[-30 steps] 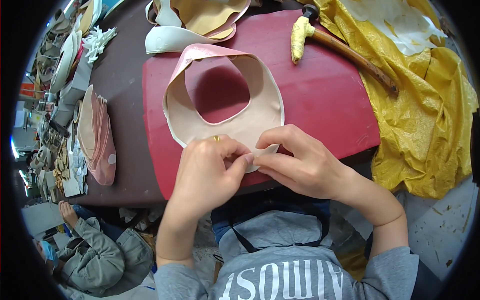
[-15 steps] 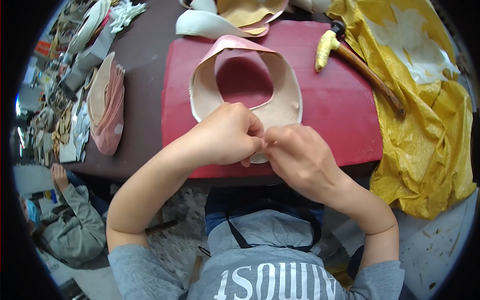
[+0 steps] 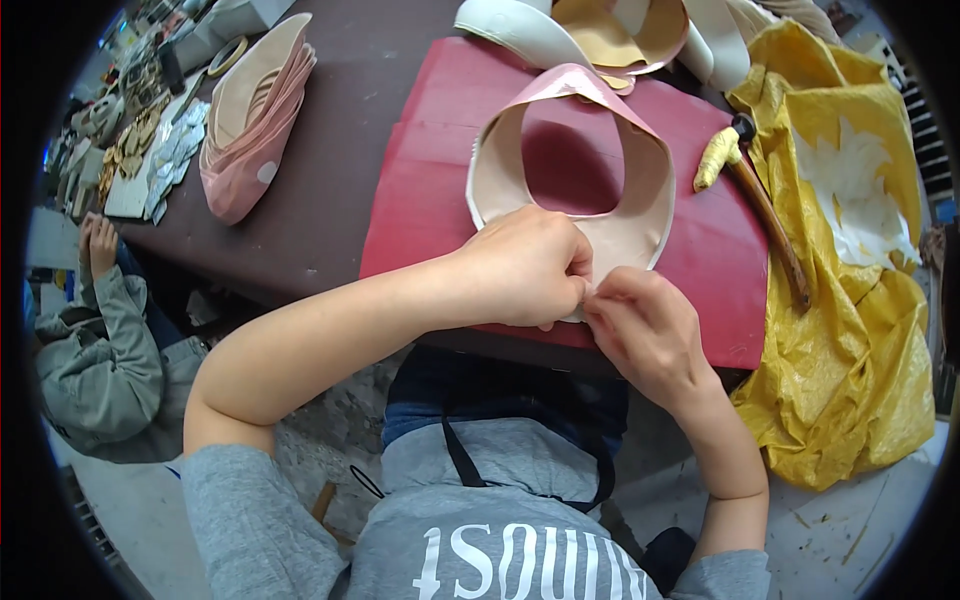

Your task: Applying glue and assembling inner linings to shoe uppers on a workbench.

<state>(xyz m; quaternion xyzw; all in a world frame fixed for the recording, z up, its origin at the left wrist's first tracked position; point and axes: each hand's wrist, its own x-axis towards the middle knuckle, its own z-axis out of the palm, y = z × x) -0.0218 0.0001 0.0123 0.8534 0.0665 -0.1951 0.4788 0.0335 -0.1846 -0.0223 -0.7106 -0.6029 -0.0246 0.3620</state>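
A shoe upper (image 3: 645,205), pink outside with a beige lining, lies on the red mat (image 3: 425,165) with its opening away from me. Both of my hands meet at its near edge, close to the table's front. My left hand (image 3: 530,265) is closed, its thumb and fingers pinching that edge. Against it, my right hand (image 3: 650,325) is also closed in a pinch, fingertips touching the left ones. Whatever lies between the right fingertips is too small and covered to make out.
Right of the upper lies a hammer (image 3: 762,195) with a yellow-wrapped head and wooden handle. Crumpled yellow sheeting (image 3: 840,390) hangs over the right edge. Nested pink uppers (image 3: 250,150) rest at left, white pieces (image 3: 520,32) at the back. Another person (image 3: 105,345) sits at lower left.
The view has swung, so the table's things sit farther right in the picture. Both hands stay together at the upper's near edge; the right hand's fingers have shifted slightly in their pinch.
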